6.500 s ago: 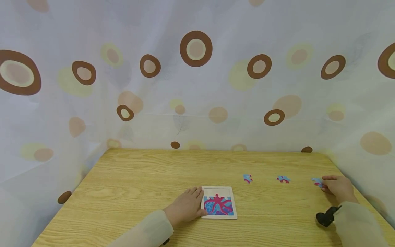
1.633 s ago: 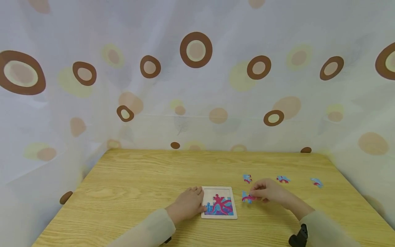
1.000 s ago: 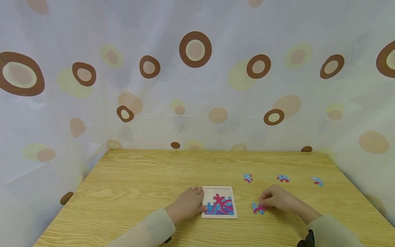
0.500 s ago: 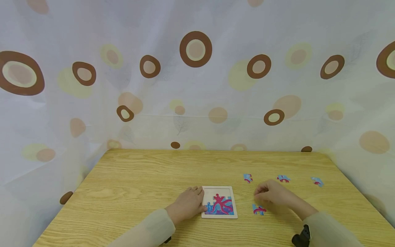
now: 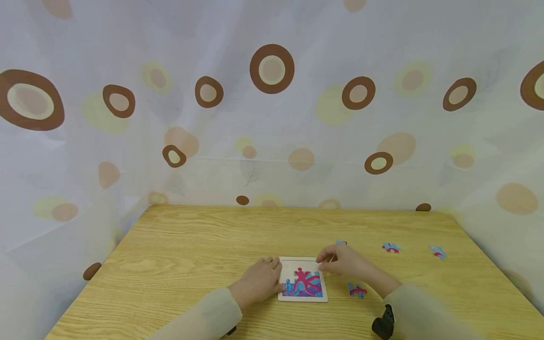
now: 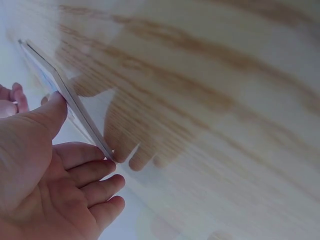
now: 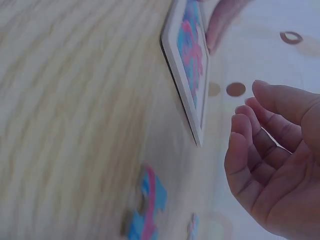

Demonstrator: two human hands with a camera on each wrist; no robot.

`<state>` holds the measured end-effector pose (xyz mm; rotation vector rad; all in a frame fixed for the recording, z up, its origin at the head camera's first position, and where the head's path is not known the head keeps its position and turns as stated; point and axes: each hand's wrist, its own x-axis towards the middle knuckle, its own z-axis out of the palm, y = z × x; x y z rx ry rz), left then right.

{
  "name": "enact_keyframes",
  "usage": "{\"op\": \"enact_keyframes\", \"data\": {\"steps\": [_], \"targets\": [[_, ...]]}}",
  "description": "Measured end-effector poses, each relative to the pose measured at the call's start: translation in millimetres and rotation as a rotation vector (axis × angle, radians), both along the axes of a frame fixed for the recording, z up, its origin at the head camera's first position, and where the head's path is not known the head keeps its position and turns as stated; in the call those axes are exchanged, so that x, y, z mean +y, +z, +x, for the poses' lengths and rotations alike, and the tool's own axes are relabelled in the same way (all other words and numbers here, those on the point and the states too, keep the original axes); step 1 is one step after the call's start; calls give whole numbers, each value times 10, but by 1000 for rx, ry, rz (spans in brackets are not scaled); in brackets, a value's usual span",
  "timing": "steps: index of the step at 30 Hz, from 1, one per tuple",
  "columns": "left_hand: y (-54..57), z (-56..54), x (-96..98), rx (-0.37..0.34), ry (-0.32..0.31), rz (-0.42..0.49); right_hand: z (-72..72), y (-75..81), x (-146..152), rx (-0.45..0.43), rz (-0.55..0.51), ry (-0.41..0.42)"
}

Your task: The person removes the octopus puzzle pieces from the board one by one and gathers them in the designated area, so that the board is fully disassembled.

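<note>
A square white puzzle tray (image 5: 324,289) holds a partly filled octopus picture (image 5: 307,285), pink on blue and purple, with bare tray along the top and at the middle left. My left hand (image 5: 256,280) rests against the tray's left side, thumb on the rim and fingers extended, as the left wrist view also shows. Over the tray's upper right corner hovers my right hand (image 5: 345,262), its fingers loosely bent; nothing is in it in the right wrist view (image 7: 280,150). A blue and pink puzzle piece (image 5: 357,290) lies right of the tray.
Further back on the wooden table (image 5: 204,245) are three loose puzzle pieces: one (image 5: 342,242) partly hidden behind my right hand, another (image 5: 391,247) in the middle and the last (image 5: 437,252) at the right. A patterned curtain (image 5: 272,141) surrounds the table's back and sides.
My right hand let go of the far-right piece, took out the tray's middle-left piece, set it down right of the tray, released it and moved left over the tray corner. My left hand stayed put.
</note>
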<state>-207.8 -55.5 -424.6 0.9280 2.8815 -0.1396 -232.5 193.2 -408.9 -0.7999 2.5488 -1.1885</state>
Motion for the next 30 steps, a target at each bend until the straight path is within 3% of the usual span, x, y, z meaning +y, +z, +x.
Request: {"op": "enact_keyframes", "data": {"steps": [4,11,18,23,30], "targets": [[-2,-3,4,0,5,-2,-12,-96,-150,2,4,33],[1,-5,-1,5,-1,-5,19,-180,-332,-29,74,16],[-4,-9,-6,2,-9,5,36,-181,-394,-73,106,24],[-14,-11,-10,1,-13,-3,31,-187,-406,-59,128,35],[-18,-7,-11,-1,-14,10,18,-156,-390,-111,61,23]]}}
